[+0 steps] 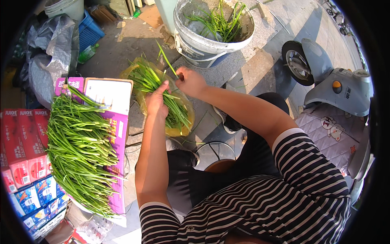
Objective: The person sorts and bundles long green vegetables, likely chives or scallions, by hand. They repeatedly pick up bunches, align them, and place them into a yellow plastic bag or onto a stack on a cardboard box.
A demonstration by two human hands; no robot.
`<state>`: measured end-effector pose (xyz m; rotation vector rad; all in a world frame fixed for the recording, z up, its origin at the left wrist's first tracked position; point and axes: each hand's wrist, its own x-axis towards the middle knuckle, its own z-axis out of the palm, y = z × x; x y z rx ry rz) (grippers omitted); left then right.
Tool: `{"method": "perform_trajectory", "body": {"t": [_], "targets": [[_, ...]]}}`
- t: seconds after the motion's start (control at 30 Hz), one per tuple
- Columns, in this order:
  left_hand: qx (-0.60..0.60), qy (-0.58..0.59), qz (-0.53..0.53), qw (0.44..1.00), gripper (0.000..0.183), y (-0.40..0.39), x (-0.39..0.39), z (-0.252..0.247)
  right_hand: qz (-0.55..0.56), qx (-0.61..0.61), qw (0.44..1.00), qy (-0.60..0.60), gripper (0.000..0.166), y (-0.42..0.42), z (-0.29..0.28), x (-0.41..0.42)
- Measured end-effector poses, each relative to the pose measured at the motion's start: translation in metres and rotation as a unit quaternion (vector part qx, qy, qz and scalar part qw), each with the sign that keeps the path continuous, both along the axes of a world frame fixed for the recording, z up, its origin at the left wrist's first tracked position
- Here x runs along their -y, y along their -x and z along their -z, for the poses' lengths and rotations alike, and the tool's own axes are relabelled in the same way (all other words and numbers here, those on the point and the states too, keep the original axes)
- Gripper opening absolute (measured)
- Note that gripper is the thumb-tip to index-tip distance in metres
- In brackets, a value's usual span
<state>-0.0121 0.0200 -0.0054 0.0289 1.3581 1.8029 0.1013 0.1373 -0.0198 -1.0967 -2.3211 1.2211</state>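
My left hand (157,102) is closed around some garlic chives (141,73), just above a yellow plastic bag (189,114) spread on the ground. More cut chives lie in that bag under the hand. Between the thumb and fingers of my right hand (191,81) is a single chive blade (166,58), pointing up and to the left. To the left, a thick layer of chives (82,152) rests on a flattened purple printed carton (122,131), stems facing me. Beyond my hands stands a dirty white bucket (198,48) with discarded green blades (227,26) and clear plastic inside.
Stacked red drink cartons (23,137) and blue boxes (39,192) line the left side. A grey plastic sheet (51,55), blue crate (90,32) and green bottle (88,54) are farther back. At right stands a grey scooter (332,82); a round stool (221,166) shows between my legs.
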Motion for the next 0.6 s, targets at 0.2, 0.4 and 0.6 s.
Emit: {"method": "perform_trajectory", "body": {"t": [0.2, 0.4, 0.6], "targets": [[-0.039, -0.134, -0.015, 0.990, 0.036, -0.023, -0.002, -0.047, -0.078, -0.089, 0.992, -0.032, 0.030, -0.025, -0.088, 0.028], [-0.060, -0.115, 0.012, 0.992, 0.031, -0.031, 0.011, -0.052, -0.061, -0.181, 0.980, 0.061, 0.032, -0.033, -0.069, 0.021], [-0.107, -0.095, 0.050, 0.988, 0.028, -0.027, 0.023, -0.049, -0.020, -0.208, 0.913, 0.351, 0.032, -0.010, -0.084, 0.004]]}}
